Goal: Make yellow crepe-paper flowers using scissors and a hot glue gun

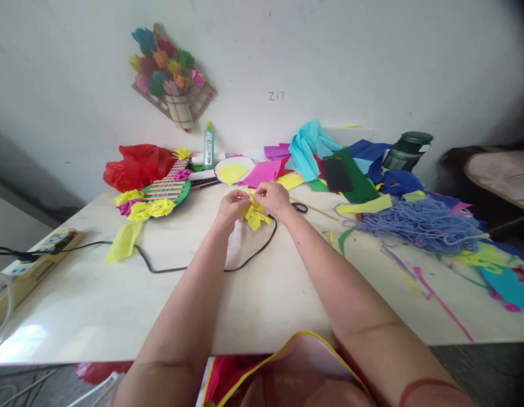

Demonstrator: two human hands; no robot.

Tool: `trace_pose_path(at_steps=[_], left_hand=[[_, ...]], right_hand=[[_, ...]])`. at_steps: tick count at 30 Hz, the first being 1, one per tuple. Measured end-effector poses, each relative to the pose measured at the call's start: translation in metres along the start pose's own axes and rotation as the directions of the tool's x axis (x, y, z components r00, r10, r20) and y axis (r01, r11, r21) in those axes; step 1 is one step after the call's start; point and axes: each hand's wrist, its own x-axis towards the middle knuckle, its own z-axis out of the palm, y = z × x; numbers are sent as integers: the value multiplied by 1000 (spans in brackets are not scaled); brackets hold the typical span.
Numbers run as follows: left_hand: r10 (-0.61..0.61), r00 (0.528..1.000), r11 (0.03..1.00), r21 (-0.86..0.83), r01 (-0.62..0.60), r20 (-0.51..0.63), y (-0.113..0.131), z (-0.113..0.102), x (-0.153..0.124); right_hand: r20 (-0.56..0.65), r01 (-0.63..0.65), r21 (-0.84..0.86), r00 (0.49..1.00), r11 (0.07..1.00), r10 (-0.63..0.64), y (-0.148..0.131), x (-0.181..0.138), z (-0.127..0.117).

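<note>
A yellow crepe paper flower (pixel 256 217) is held between both hands above the middle of the table. My left hand (pixel 233 208) pinches its left side with thumb and fingertips. On the other side, my right hand (pixel 273 199) has its fingers closed on the upper part of the flower. The petals hang downward below the fingertips, and part of the flower is hidden behind the fingers. Beneath the hands, a black cable (pixel 248 261) curves over the table. The black handle of what looks like scissors (pixel 300 208) lies just right of my right hand.
A decorated craft piece with sticks and paper flowers (pixel 164 189) stands at the back left, near a glue bottle (pixel 208 147). Blue yarn (pixel 423 223), a phone (pixel 337 174) and coloured paper (pixel 310 150) lie to the right. A power strip (pixel 45 257) sits at the left edge.
</note>
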Motion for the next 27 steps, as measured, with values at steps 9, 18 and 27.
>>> trace_pose_path(at_steps=[9, 18, 27], left_hand=[[10, 1000, 1000, 2, -10, -24, -2, 0, 1], [17, 999, 999, 28, -16, -34, -3, 0, 1], [21, 998, 996, 89, -16, -60, -6, -1, 4]], right_hand=[[-16, 18, 50, 1000, 999, -17, -2, 0, 1], [-6, -44, 62, 999, 997, 45, -4, 0, 0], [-3, -64, 40, 998, 997, 64, -4, -1, 1]])
